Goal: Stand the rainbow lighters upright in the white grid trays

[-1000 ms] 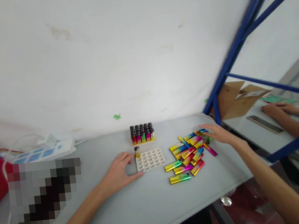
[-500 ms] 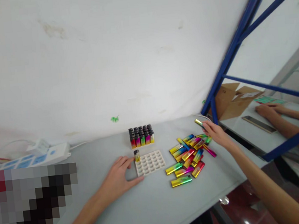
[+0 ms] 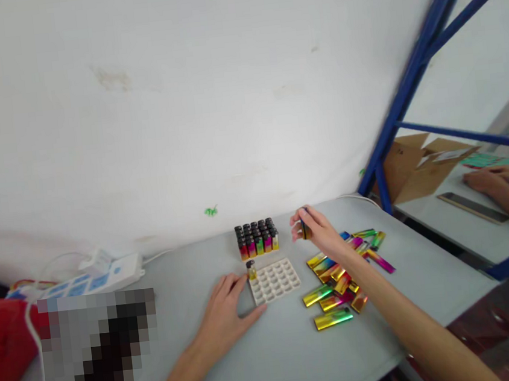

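My left hand (image 3: 224, 316) lies flat with fingers apart on the grey table (image 3: 272, 358), touching the left edge of a white grid tray (image 3: 275, 280). One lighter (image 3: 250, 269) stands in the tray's far left corner. My right hand (image 3: 320, 232) is raised above the table, pinched on a lighter (image 3: 304, 226) held upright between tray and pile. A pile of several shiny rainbow-coloured lighters (image 3: 342, 269) lies to the right of the tray. A full block of upright lighters (image 3: 256, 238) stands behind the tray.
A white power strip (image 3: 93, 277) with cables lies at the back left, next to something red (image 3: 0, 344). A blue metal frame (image 3: 411, 86) rises at the right. Beyond it, another person's hands (image 3: 494, 180) rest on a neighbouring table beside cardboard boxes (image 3: 415, 164).
My right hand picked a lighter from the far end of the pile and carried it left, toward the tray. My left hand stayed at the tray's edge. The camera shifted slightly.
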Motion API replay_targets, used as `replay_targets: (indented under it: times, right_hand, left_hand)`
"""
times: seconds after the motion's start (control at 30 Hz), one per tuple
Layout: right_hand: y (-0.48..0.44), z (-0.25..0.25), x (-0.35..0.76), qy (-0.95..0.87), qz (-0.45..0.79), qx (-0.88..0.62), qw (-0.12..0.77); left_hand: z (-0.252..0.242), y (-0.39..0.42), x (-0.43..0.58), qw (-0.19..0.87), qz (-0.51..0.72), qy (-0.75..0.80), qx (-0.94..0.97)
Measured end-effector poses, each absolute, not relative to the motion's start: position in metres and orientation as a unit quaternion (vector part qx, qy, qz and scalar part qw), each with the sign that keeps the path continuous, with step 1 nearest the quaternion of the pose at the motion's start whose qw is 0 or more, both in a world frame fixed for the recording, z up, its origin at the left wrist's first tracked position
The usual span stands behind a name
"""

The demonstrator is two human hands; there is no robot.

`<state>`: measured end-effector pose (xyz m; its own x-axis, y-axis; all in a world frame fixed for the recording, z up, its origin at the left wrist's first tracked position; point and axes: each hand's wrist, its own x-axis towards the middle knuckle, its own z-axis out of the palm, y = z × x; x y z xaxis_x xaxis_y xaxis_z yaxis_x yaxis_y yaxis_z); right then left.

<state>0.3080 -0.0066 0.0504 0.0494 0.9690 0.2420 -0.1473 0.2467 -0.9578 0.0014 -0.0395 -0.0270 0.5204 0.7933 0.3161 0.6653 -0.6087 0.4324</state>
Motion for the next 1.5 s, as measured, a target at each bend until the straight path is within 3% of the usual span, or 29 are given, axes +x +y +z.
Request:
replay_targets:
  times: [0.2, 0.37, 0.7, 0.8, 1.03, 1.27, 1.5]
  right_hand:
    - [-0.001, 0.047, 0.274, -0.485, 0.565, -0.415, 0.523]
    - [-0.006, 0.025, 0.266, -0.456, 0.562, -0.483, 0.493]
    - [-0.016, 0.021, 0.263, -0.511, 0.578, -0.44, 0.459]
    - [-0.024, 0.024, 0.264, -0.601, 0.523, -0.408, 0.446]
    - [-0.035, 0.03, 0.256, -0.785, 0.237, -0.379, 0.429]
    - [-0.032, 0.011, 0.246, -0.776, 0.315, -0.352, 0.418]
    - [-0.022, 0.0, 0.248, -0.844, 0.238, -0.31, 0.367]
  left_hand:
    - [-0.016, -0.04, 0.002, 0.136, 0.227, 0.424, 0.866]
    - [-0.008, -0.037, 0.003, 0.139, 0.211, 0.427, 0.868]
    - [-0.006, -0.037, 0.005, 0.15, 0.206, 0.426, 0.868]
    - [-0.008, -0.036, 0.004, 0.142, 0.202, 0.421, 0.873]
    - [-0.01, -0.035, 0.005, 0.123, 0.194, 0.417, 0.88]
    - [-0.007, -0.035, 0.007, 0.122, 0.201, 0.416, 0.879]
    - [-0.01, -0.034, 0.006, 0.118, 0.207, 0.409, 0.881]
